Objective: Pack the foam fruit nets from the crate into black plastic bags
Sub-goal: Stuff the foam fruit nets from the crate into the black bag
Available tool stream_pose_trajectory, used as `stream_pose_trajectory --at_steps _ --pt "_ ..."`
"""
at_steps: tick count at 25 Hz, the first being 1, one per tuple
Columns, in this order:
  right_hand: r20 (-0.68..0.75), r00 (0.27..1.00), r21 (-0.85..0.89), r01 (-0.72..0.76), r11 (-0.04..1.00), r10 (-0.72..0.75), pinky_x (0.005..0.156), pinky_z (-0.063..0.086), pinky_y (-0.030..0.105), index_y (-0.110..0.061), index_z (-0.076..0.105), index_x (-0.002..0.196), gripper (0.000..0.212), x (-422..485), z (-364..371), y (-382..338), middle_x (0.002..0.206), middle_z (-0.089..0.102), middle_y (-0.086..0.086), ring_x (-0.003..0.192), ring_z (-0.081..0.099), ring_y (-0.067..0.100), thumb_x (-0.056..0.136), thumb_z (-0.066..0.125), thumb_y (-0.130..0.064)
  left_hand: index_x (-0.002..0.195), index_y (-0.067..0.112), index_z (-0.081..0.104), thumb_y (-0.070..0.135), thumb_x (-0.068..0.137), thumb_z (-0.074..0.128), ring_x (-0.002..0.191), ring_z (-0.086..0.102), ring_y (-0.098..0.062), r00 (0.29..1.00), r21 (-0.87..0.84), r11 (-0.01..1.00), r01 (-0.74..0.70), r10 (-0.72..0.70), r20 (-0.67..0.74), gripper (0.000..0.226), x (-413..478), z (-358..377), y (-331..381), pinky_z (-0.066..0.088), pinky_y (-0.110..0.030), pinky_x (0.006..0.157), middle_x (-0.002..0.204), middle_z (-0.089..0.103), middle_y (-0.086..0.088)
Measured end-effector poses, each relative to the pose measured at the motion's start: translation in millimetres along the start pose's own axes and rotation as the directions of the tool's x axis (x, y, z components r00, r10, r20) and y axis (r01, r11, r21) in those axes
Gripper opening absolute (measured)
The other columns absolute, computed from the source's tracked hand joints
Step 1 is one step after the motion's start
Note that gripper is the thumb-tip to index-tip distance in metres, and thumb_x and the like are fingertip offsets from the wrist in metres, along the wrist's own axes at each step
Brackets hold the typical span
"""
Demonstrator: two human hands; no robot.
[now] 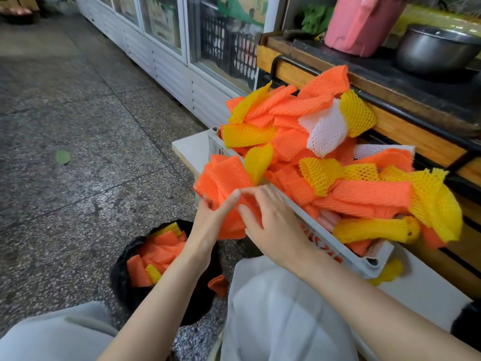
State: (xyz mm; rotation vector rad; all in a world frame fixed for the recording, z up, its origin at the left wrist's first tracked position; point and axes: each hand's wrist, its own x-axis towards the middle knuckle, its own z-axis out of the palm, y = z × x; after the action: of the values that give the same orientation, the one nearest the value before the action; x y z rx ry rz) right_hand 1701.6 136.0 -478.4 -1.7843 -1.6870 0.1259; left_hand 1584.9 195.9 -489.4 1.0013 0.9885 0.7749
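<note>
Two hands on one bunch of orange nets point(226, 175) at the crate's near-left corner, held just outside the rim. Left hand point(208, 227) grips it from below, thumb up across the front, fingers wrapped behind. Right hand point(276, 222) is motion-blurred but has the same bunch between thumb and fingers.

Nets: soft foam mesh sleeves with a diamond lattice, flattened and folded. Mostly orange, a good many yellow, a few white.

Crate point(338, 246): pale plastic, heaped well above its rim with the loose pile of nets point(312, 142). Several yellow ones hang over the far right edge. One yellow net point(387, 272) lies outside, below the near corner.

Black bag point(119, 277): on the floor between the knees, mouth open. Orange and yellow nets are inside, below the rim. One orange net point(218, 284) lies at the bag's right edge, by the right knee.

Edges and room: the crate sits on a white board point(190, 147), its left end near the board's edge. A wooden counter point(416, 136) stands close behind the crate and carries a metal pot point(434, 50) and a pink bag point(361, 24). Speckled floor point(78, 126) lies open to the left, with one green leaf point(62, 156) on it. A glass-door cabinet point(161, 48) lines the far side.
</note>
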Motion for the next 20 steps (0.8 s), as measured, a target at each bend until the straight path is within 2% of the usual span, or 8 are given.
stream_pose_trajectory --at_steps 2,5,7,10,13,16,18,20 --pt "-0.042 0.995 0.167 -0.085 0.982 0.094 0.082 0.048 0.038 -0.005 0.042 0.121 0.037 -0.7 3.5 -0.3 0.093 0.061 -0.002 0.089 0.062 0.020 0.094 0.041 -0.030 0.110 0.015 0.052 0.035 0.072 0.077 0.081 0.065 -0.012 0.996 0.090 0.996 -0.019 0.027 -0.082 0.050 2.7 -2.7 -1.7 0.055 -0.027 0.063 0.101 0.065 -0.003" --pt "-0.008 0.931 0.333 -0.341 0.879 0.364 0.072 0.053 0.041 -0.008 0.031 0.135 0.040 5.1 3.4 3.9 0.070 0.062 -0.008 0.061 0.064 0.012 0.098 0.043 -0.017 0.109 0.016 0.053 0.045 0.056 0.077 0.087 0.062 -0.015 0.987 0.308 0.950 -0.049 0.093 -0.131 0.065 8.9 -1.5 -9.3 0.052 -0.034 0.078 0.103 0.066 -0.002" --pt "0.056 0.836 0.428 -0.515 0.743 0.547 0.067 0.056 0.043 -0.009 0.038 0.130 0.034 10.8 0.9 10.2 0.062 0.059 -0.003 0.049 0.059 0.009 0.099 0.042 -0.022 0.107 0.023 0.053 0.048 0.047 0.068 0.093 0.064 -0.016 0.984 0.337 0.936 -0.102 0.144 -0.101 0.066 9.4 0.7 -14.2 0.051 -0.042 0.088 0.101 0.068 0.003" --pt "0.205 0.697 0.484 -0.683 0.548 0.687 0.060 0.056 0.034 -0.011 0.053 0.106 0.027 15.2 -2.3 19.5 0.069 0.052 0.002 0.058 0.052 0.010 0.100 0.038 -0.032 0.116 0.027 0.053 0.041 0.050 0.068 0.099 0.065 -0.012 0.986 0.304 0.941 -0.148 0.166 -0.033 0.069 12.6 -2.6 -21.4 0.051 -0.041 0.092 0.107 0.068 0.006" --pt "0.297 0.662 0.501 -0.721 0.478 0.688 0.067 0.052 0.028 -0.006 0.061 0.091 0.032 11.6 6.9 31.8 0.081 0.061 0.010 0.069 0.059 0.014 0.100 0.042 -0.029 0.119 0.023 0.051 0.029 0.058 0.073 0.093 0.064 0.001 0.985 0.256 0.951 -0.173 0.167 0.046 0.065 11.8 -11.3 -24.5 0.051 -0.023 0.084 0.106 0.067 0.006" --pt "0.201 0.639 0.573 -0.692 0.440 0.743 0.076 0.051 0.030 -0.010 0.065 0.075 0.026 9.2 14.7 37.3 0.078 0.066 0.006 0.072 0.061 0.014 0.094 0.054 -0.025 0.113 0.017 0.051 0.007 0.075 0.073 0.071 0.059 0.015 0.988 0.253 0.955 -0.152 0.148 0.035 0.045 13.4 -25.2 -25.7 0.045 -0.005 0.067 0.094 0.064 0.008" --pt "0.110 0.650 0.553 -0.669 0.497 0.752 0.070 0.049 0.025 -0.012 0.065 0.070 0.023 10.3 17.0 34.0 0.068 0.064 0.001 0.064 0.058 0.011 0.087 0.065 -0.027 0.111 0.016 0.052 0.015 0.075 0.075 0.077 0.061 0.008 0.985 0.247 0.965 -0.091 0.123 -0.118 0.043 19.8 -42.2 -32.2 0.046 -0.010 0.070 0.097 0.064 0.005" --pt "0.076 0.684 0.548 -0.636 0.543 0.725 0.062 0.045 0.020 -0.007 0.062 0.068 0.026 12.0 20.7 26.4 0.060 0.060 0.001 0.057 0.052 0.010 0.083 0.070 -0.026 0.112 0.013 0.050 0.028 0.074 0.076 0.095 0.063 -0.014 0.950 0.228 0.972 0.051 0.022 -0.310 0.049 26.4 -62.9 -45.0 0.048 -0.027 0.081 0.108 0.064 -0.004"
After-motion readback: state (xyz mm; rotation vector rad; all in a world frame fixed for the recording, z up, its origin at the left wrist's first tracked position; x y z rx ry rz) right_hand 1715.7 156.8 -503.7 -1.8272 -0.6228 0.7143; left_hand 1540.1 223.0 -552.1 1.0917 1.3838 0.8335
